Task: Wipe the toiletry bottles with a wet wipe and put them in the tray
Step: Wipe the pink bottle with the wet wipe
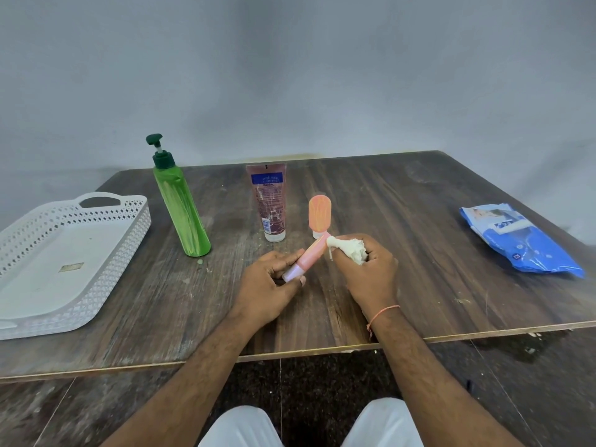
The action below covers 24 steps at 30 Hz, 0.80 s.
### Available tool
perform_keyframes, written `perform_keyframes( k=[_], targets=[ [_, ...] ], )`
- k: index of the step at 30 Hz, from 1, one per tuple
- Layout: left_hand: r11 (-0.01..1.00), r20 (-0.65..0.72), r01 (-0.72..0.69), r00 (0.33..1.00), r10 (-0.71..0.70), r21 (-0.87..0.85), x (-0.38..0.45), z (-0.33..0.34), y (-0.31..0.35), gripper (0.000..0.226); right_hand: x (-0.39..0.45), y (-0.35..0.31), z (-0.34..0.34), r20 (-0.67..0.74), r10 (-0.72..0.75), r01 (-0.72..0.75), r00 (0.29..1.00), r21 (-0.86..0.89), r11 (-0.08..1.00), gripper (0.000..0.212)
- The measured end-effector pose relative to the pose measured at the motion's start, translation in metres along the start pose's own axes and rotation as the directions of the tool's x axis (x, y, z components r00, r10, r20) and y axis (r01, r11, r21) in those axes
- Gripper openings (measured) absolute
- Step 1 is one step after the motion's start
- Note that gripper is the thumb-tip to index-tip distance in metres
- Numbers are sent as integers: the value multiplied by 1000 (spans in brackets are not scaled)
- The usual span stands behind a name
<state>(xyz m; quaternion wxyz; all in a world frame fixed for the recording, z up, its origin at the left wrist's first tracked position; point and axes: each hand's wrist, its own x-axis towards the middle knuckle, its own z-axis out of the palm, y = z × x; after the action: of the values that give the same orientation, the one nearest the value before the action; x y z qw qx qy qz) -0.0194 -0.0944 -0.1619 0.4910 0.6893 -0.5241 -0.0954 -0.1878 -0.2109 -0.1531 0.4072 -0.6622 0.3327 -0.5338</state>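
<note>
My left hand [270, 285] grips a slim pink tube [310, 255] by its pale cap end, tilted up to the right. My right hand [371, 272] holds a crumpled white wet wipe [348, 248] pressed against the tube's upper end. Behind them stands a small orange bottle [320, 215] on its white cap. A brownish tube [269, 201] stands cap-down to its left. Further left a tall green pump bottle [182, 208] stands upright. The white lattice tray [19, 321] lies at the table's left edge, with no bottles in it.
A blue wet wipe pack [519, 240] lies at the right of the wooden table [161, 317]. A grey wall rises behind the table. The table's front edge is close to my knees [242, 427].
</note>
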Motion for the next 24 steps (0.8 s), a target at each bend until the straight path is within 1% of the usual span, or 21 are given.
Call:
perform_keyframes(
  k=[2, 6, 8, 11, 15, 19, 20, 24],
  targets=[
    [1000, -5, 3, 1000, -3, -3, 0, 0, -1, 58, -2, -1, 1, 24, -20, 21, 1000, -36, 999, 12],
    [1000, -7, -3, 1000, 3, -8, -1, 0, 0, 57, -2, -2, 0, -9, -15, 15, 1000, -41, 999, 12],
    [1000, -11, -4, 1000, 4, -22, -1, 0, -1, 57, -3, -3, 1, 20, -40, 41, 999, -57, 998, 12],
    [1000, -13, -4, 1000, 4, -29, 1, 0, -2, 57, -6, -4, 2, 57, -56, 63, 997, -132, 989, 13],
    [999, -10, -1, 1000, 1, -40, 0, 1, -2, 57, -4, -3, 1, 11, -38, 39, 999, -110, 993, 11],
    [998, -24, -2, 1000, 0, -57, 0, 1, -4, 56, -7, -1, 3, 121, -89, 107, 989, -159, 981, 13],
    [998, -25, -1, 1000, 0, -61, 0, 1, -4, 55, -7, 0, 3, 125, -85, 106, 988, -174, 979, 13],
    [997, -24, 12, 1000, -14, -71, 0, 2, -3, 55, -5, 2, 3, 54, -78, 87, 996, -189, 978, 14]
  ],
)
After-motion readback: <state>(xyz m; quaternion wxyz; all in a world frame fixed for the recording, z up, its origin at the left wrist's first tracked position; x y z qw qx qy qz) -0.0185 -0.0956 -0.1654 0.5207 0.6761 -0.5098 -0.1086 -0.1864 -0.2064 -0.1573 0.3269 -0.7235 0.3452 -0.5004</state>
